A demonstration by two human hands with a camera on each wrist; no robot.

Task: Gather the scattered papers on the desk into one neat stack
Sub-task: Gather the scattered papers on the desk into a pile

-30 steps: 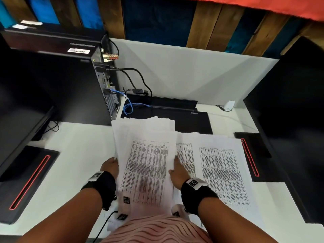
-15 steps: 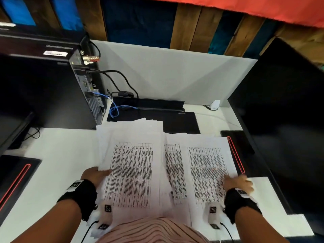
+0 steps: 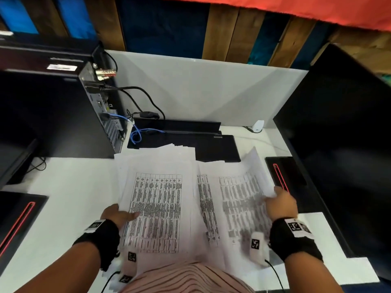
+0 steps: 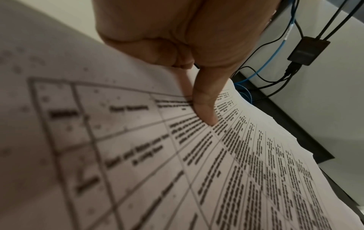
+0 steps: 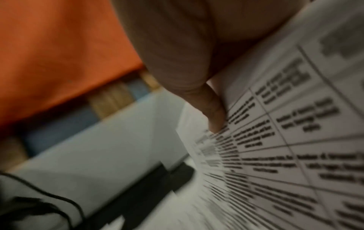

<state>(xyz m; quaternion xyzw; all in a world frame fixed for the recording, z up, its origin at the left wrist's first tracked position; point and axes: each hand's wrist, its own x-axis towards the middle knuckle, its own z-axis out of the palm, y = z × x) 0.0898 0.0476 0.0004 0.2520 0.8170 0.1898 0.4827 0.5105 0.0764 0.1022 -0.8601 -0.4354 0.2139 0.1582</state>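
Since a moment ago the right hand (image 3: 281, 205) has lifted the right sheet (image 3: 243, 199) by its outer edge, thumb on top pinching it, so it curls up off the desk (image 3: 69, 187). Beside it, the left hand (image 3: 115, 215) pinches the left pile (image 3: 156, 208), thumb on the print

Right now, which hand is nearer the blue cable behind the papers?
Left. The left hand holds the left pile's edge, below the blue cable. The right hand lifts a sheet at the far right.
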